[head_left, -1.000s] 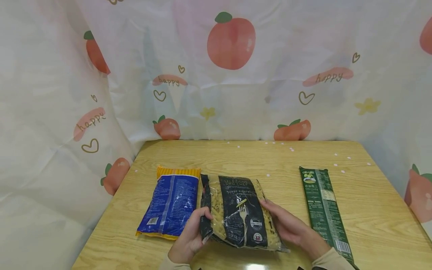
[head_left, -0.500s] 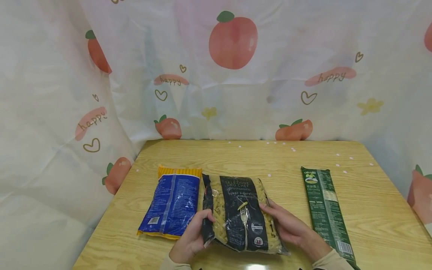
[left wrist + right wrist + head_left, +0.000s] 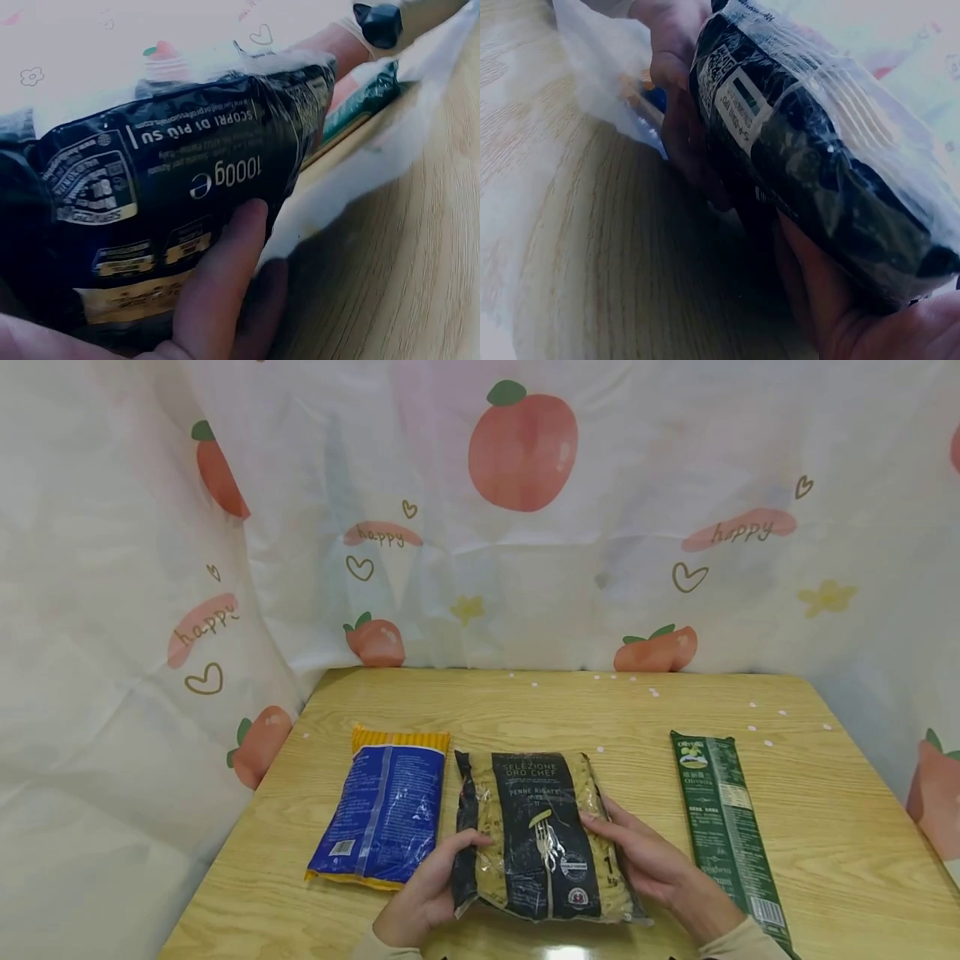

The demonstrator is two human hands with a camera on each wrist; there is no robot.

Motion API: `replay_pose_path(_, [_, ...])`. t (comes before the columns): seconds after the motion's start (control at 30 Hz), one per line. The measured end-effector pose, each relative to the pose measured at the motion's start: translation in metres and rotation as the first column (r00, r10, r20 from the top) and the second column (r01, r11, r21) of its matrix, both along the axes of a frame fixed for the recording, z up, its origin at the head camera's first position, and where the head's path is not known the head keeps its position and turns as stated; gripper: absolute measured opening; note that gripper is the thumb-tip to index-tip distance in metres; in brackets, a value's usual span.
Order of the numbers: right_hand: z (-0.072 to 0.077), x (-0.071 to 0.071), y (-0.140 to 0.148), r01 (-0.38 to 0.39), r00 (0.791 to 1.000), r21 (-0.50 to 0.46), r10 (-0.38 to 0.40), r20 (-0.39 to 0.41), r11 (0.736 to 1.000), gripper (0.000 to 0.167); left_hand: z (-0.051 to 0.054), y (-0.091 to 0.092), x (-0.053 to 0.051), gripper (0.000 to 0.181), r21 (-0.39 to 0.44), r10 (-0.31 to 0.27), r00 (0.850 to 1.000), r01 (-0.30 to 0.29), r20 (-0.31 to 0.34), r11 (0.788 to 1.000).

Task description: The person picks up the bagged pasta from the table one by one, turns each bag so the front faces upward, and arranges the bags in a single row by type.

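Both hands hold a clear-and-black bag of penne pasta (image 3: 543,835) near the table's front edge, tilted with its labelled front toward the head camera. My left hand (image 3: 429,885) grips the bag's left side, its thumb lying on the front. On the right side my right hand (image 3: 656,864) grips the bag, thumb over the front edge and fingers behind. In the left wrist view, the left hand's fingers (image 3: 217,292) press the bag's black side panel (image 3: 172,172). The right wrist view shows the right hand's fingers (image 3: 817,281) under the bag (image 3: 802,157).
A blue bag with orange ends (image 3: 382,810) lies to the left of the pasta bag. A long green spaghetti packet (image 3: 727,835) lies to the right. A printed cloth (image 3: 525,593) hangs behind the wooden table (image 3: 517,710).
The pasta bag has turned slightly and shifted a little right in both hands. My left thumb reaches farther onto its front. The blue bag and green packet stay put.
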State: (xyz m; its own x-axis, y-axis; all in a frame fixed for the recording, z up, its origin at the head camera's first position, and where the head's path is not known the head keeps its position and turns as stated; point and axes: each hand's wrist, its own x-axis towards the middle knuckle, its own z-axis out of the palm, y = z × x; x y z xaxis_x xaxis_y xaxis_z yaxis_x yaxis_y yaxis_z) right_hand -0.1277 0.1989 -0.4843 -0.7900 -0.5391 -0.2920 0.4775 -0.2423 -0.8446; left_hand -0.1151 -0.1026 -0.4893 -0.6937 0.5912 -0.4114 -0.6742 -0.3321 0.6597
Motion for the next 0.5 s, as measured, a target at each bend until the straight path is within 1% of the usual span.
replay_pose_path(0.17, [0.005,0.002,0.002,0.026,1.0,0.01,-0.026,0.01,1.0,0.087,-0.003,-0.001,0.001,0.027,-0.037,0.007,0.999,-0.008,-0.053,0.999])
replay_pose_path(0.23, [0.006,0.003,0.003,0.036,0.999,0.02,-0.036,0.008,0.999,0.088,-0.004,-0.001,0.001,0.032,-0.064,0.01,0.995,-0.016,-0.095,0.998])
replay_pose_path(0.4, [0.007,0.005,0.005,0.049,0.999,0.063,-0.048,-0.011,0.997,0.09,-0.008,0.001,0.002,0.058,-0.107,0.03,0.983,-0.05,-0.181,0.993])
replay_pose_path(0.5, [0.007,0.006,0.005,0.057,0.998,0.083,-0.056,-0.016,0.995,0.091,-0.011,0.003,0.001,0.07,-0.107,0.057,0.98,-0.078,-0.189,0.991])
